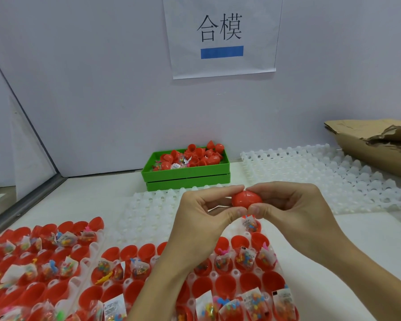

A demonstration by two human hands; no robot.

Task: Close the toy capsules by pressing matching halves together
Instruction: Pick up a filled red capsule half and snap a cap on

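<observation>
On the white worktop (116,193), many open halves (134,251) at 6 o'clock awaiting closure; red capsule (246,199) mid-air at centre, pinched by left hand (202,218) and right hand (292,209), seemingly just joined.

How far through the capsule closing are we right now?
Done: the green bin at the back holds red capsules, some apparently closed. In hand: the left hand and right hand pinch one red capsule together. Left: many open red halves with toy packets in the white trays.
</observation>
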